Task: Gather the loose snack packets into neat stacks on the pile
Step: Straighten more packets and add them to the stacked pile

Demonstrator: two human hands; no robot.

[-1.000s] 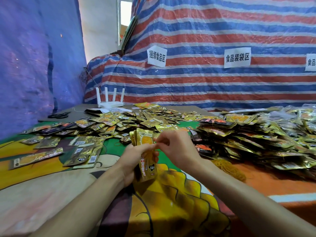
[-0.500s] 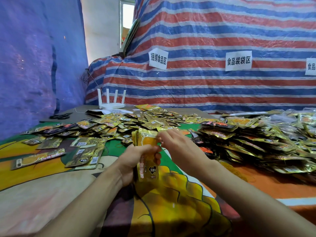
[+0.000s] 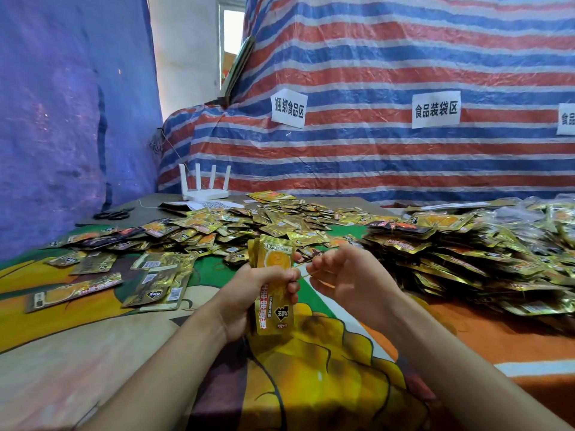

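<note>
Centre: the left hand [image 3: 245, 293] grips an upright bundle of snack packets [image 3: 273, 315], fingers curled round its middle. At 3 o'clock of it, the right hand [image 3: 351, 281] pinches a thin yellow band [image 3: 306, 273] drawn taut from the bundle. Loose packets [image 3: 249, 219] lie scattered on the patterned cloth [image 3: 93, 353] at 12 o'clock; the banded pile [image 3: 466, 250] rises at 2 o'clock. A white router [image 3: 203, 194] stands at 11 o'clock.
</note>
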